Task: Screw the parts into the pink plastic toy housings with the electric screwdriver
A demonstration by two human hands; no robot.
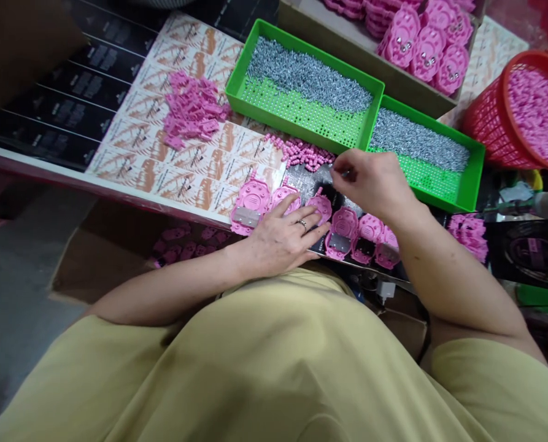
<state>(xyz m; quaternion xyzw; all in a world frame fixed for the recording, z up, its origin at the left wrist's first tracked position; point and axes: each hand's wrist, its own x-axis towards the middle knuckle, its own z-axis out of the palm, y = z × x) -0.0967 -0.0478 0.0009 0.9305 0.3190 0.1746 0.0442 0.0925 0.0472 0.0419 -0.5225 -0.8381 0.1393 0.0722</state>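
Observation:
A row of several round pink plastic housings (347, 230) lies along the near edge of the table. My left hand (285, 236) rests flat on this row, fingers spread over two housings, a ring on one finger. My right hand (370, 181) hovers just above the row, fingertips pinched on a small metal piece, probably a screw. A heap of small pink beads (301, 153) lies just beyond the housings. Two green trays (237, 86) (471, 184) full of small silver screws stand right behind my right hand.
A pile of pink clips (193, 110) lies at left on printed cards. A cardboard box (393, 73) with assembled pink housings stands at the back. A red basket (485, 116) of pink pieces is at the right. Below the table edge, a carton (108, 252) holds pink parts.

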